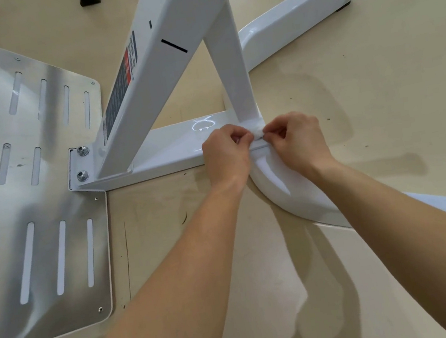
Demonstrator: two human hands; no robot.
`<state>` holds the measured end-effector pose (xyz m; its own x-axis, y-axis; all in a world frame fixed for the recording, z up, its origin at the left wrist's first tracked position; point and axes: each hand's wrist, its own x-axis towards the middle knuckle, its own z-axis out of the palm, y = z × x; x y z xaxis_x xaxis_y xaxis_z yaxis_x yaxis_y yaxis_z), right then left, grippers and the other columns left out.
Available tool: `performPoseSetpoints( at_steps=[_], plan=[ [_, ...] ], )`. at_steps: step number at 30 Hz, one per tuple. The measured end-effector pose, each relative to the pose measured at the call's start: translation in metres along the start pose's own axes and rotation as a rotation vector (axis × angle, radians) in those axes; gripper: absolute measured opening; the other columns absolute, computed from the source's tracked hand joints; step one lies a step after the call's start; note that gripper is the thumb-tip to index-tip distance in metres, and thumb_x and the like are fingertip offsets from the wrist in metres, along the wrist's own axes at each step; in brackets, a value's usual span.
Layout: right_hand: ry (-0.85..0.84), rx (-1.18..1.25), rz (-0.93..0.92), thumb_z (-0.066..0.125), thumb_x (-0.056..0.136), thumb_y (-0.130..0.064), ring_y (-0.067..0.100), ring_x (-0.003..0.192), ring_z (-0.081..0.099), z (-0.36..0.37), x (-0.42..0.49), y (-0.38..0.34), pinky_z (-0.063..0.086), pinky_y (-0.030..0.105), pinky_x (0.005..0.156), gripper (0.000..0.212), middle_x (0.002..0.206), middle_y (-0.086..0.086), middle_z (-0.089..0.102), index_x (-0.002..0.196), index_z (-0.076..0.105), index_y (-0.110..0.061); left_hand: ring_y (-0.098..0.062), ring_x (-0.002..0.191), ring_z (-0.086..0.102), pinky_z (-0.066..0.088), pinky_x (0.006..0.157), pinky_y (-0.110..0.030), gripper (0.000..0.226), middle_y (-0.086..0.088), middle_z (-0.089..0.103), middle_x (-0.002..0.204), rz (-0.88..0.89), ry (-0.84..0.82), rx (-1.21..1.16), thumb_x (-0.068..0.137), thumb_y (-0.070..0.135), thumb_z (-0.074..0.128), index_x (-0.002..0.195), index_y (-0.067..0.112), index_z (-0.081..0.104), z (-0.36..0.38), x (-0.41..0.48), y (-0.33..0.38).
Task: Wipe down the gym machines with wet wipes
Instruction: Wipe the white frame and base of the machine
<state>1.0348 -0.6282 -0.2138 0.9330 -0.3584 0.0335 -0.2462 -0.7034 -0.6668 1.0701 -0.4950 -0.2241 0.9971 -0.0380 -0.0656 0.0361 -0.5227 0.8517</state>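
Note:
A white gym machine frame [173, 150] lies low on the floor, with a slanted main beam [159, 49] and a thinner upright strut [234, 75] meeting the base. A small white wet wipe [257, 133] is bunched at the foot of the strut. My left hand [227, 154] and my right hand [295, 141] both pinch the wipe from either side, fingers curled, pressing it against the base bar. Most of the wipe is hidden between my fingers.
A brushed-metal footplate [28, 196] with several slots is bolted to the frame at the left. A curved white base leg [305, 11] runs to the back right, another [299, 192] passes under my right forearm. Beige floor surrounds the machine.

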Motion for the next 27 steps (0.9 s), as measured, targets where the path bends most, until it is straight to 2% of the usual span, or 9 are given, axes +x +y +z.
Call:
performPoseSetpoints(
  at_steps=[5,8,10,12,16,18,20,23,27],
  plan=[
    [-0.058,-0.054,0.0,0.064,0.09,-0.013,0.019,0.091,0.066,-0.001,-0.007,-0.002,0.05,0.027,0.088,0.016,0.097,0.004,0.074,0.098,0.078,-0.014,-0.011,0.083,0.061,0.047,0.079,-0.022,0.004,0.001,0.066,0.09,0.102,-0.099,0.076,0.089,0.02,0.071,0.09,0.019,0.075,-0.001,-0.011,-0.006],
    [-0.125,-0.095,-0.057,0.065,0.087,-0.008,0.019,0.084,0.064,-0.009,-0.028,0.008,0.046,0.025,0.081,0.015,0.092,0.003,0.068,0.091,0.078,-0.016,-0.007,0.076,0.058,0.049,0.076,-0.026,0.004,0.007,0.066,0.085,0.141,-0.21,0.054,0.086,0.017,0.073,0.086,0.021,0.073,-0.003,-0.032,-0.019],
    [-0.12,-0.057,-0.079,0.066,0.087,-0.006,0.014,0.078,0.061,-0.019,-0.036,0.017,0.046,0.025,0.079,0.019,0.089,-0.003,0.063,0.092,0.076,-0.022,-0.005,0.069,0.056,0.049,0.073,-0.025,0.01,0.01,0.064,0.079,0.105,-0.177,-0.01,0.086,0.015,0.073,0.088,0.025,0.069,-0.006,-0.042,-0.029],
    [-0.137,-0.05,-0.1,0.062,0.088,-0.005,0.012,0.076,0.061,-0.029,-0.043,0.026,0.046,0.026,0.077,0.029,0.09,-0.006,0.06,0.102,0.073,-0.027,-0.006,0.065,0.057,0.05,0.07,-0.024,0.017,0.01,0.061,0.074,0.072,-0.123,-0.051,0.086,0.014,0.072,0.09,0.029,0.067,-0.008,-0.048,-0.032],
    [-0.235,-0.026,-0.112,0.057,0.09,-0.002,0.011,0.075,0.06,-0.048,-0.059,0.033,0.043,0.013,0.074,0.044,0.103,-0.008,0.06,0.122,0.065,-0.031,0.001,0.063,0.054,0.046,0.068,-0.016,0.014,0.014,0.062,0.072,0.014,-0.026,-0.157,0.088,0.01,0.071,0.086,0.024,0.069,-0.012,-0.053,-0.019],
    [-0.276,-0.049,-0.116,0.055,0.089,-0.002,0.009,0.075,0.059,-0.059,-0.06,0.033,0.038,0.005,0.07,0.049,0.107,-0.011,0.063,0.127,0.063,-0.03,0.002,0.069,0.058,0.049,0.072,-0.014,0.012,0.014,0.069,0.081,-0.003,0.026,-0.218,0.09,0.01,0.07,0.092,0.021,0.071,-0.018,-0.052,-0.014],
    [-0.341,-0.088,-0.079,0.051,0.087,-0.001,0.001,0.075,0.057,-0.069,-0.061,0.031,0.035,0.003,0.067,0.05,0.102,-0.016,0.065,0.124,0.064,-0.032,0.001,0.08,0.062,0.048,0.081,-0.011,0.018,0.013,0.073,0.094,0.037,-0.014,-0.175,0.092,0.008,0.066,0.103,0.02,0.075,-0.024,-0.053,-0.009],
    [-0.408,-0.174,-0.046,0.048,0.082,0.0,-0.001,0.077,0.052,-0.078,-0.066,0.033,0.037,0.018,0.07,0.052,0.091,-0.016,0.059,0.116,0.066,-0.035,-0.003,0.096,0.065,0.044,0.09,-0.011,0.024,0.008,0.074,0.105,0.099,-0.183,-0.006,0.095,0.007,0.061,0.111,0.016,0.076,-0.027,-0.057,-0.007],
    [-0.478,-0.247,-0.041,0.062,0.079,-0.011,0.013,0.084,0.053,-0.084,-0.075,0.035,0.04,0.027,0.074,0.043,0.092,-0.012,0.052,0.112,0.065,-0.038,0.006,0.071,0.058,0.045,0.072,-0.008,0.019,0.007,0.072,0.089,0.071,-0.228,-0.077,0.091,0.012,0.068,0.1,0.026,0.075,-0.031,-0.062,-0.009]
  ],
)
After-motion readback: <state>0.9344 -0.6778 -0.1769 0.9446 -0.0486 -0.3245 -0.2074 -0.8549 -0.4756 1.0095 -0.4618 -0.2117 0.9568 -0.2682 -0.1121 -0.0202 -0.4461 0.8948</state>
